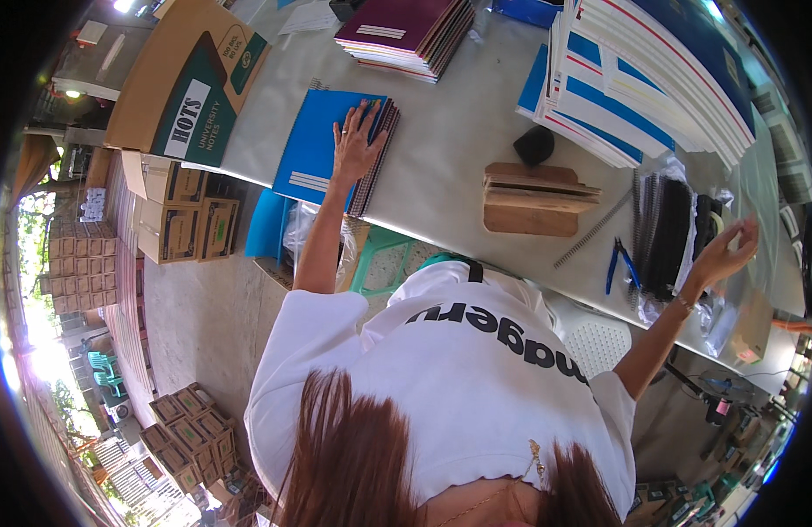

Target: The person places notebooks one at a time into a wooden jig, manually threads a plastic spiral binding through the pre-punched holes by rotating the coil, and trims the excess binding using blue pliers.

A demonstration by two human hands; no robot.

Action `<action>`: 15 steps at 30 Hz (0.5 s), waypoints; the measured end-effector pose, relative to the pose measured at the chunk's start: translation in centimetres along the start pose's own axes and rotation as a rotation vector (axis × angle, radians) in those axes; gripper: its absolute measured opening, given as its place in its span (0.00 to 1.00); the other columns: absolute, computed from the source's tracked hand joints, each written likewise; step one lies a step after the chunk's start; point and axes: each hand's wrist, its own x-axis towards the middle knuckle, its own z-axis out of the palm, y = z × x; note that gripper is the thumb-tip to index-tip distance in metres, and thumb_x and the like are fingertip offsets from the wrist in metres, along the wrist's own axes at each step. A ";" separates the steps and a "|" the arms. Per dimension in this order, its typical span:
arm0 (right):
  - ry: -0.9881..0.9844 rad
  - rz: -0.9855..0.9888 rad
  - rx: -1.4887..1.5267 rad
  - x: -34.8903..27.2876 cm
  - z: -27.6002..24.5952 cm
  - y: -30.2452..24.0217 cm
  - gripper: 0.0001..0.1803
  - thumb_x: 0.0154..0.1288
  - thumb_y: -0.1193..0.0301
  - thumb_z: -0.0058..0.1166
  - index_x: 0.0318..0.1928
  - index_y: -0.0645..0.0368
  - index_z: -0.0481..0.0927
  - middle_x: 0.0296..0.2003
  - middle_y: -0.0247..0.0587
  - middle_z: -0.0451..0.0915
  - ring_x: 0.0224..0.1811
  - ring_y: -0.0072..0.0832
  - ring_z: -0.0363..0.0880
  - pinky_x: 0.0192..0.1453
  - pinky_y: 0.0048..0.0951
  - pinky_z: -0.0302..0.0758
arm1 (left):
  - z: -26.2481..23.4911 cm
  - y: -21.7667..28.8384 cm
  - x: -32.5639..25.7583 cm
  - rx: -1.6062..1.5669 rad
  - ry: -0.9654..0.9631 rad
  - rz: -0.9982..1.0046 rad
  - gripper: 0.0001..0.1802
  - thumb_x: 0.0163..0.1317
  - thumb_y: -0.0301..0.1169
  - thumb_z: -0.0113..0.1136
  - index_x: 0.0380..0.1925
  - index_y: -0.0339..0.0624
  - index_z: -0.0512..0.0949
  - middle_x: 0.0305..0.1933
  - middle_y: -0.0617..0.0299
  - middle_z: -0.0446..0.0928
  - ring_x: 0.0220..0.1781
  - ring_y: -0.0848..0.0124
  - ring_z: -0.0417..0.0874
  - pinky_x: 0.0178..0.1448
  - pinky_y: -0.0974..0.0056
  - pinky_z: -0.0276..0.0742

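My left hand (pixel 357 140) lies with fingers spread on a stack of blue spiral notebooks (pixel 311 145) near the table's edge, at left. Over the right side of the table my right hand (pixel 725 252) is raised with its fingers apart, and I see nothing in it. Beside it, black spiral binding coils (pixel 669 233) lie bundled in clear plastic. Left of these are blue-handled pliers (pixel 623 263) and one long loose coil (pixel 594 230). A wooden block with upright slats (pixel 533 200) stands mid-table, with a black rounded object (pixel 533 146) just behind it.
Maroon-covered notebooks (pixel 402 35) are piled at the back. A tall stack of unbound blue-and-white sheets (pixel 634 83) fills the back right. A large carton (pixel 182 83) stands at the table's left. Below are a green stool (pixel 375 259), a white chair (pixel 599 341) and stacked boxes (pixel 191 430).
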 end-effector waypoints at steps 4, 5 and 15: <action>0.019 -0.027 0.190 4.2 1.0 -1.6 0.14 0.68 0.75 0.50 0.52 0.70 0.74 0.53 0.50 0.77 0.53 0.34 0.78 0.59 0.33 0.74 | 0.0 -0.1 -0.1 -0.004 0.006 -0.006 0.34 0.65 0.49 0.51 0.70 0.64 0.57 0.75 0.61 0.53 0.76 0.55 0.51 0.74 0.37 0.39; 0.012 -0.014 0.248 4.9 1.3 -2.1 0.15 0.68 0.74 0.50 0.52 0.71 0.73 0.54 0.50 0.76 0.54 0.34 0.77 0.59 0.32 0.73 | 0.0 0.0 -0.1 -0.005 0.003 -0.011 0.33 0.65 0.49 0.51 0.70 0.64 0.57 0.75 0.61 0.53 0.76 0.55 0.51 0.74 0.38 0.39; -0.112 -0.123 0.468 9.2 2.4 -8.3 0.21 0.73 0.61 0.47 0.57 0.62 0.76 0.56 0.43 0.76 0.57 0.33 0.74 0.62 0.33 0.68 | 0.0 0.1 -0.3 0.015 -0.010 -0.025 0.34 0.66 0.50 0.50 0.71 0.65 0.56 0.75 0.62 0.52 0.77 0.57 0.48 0.75 0.39 0.37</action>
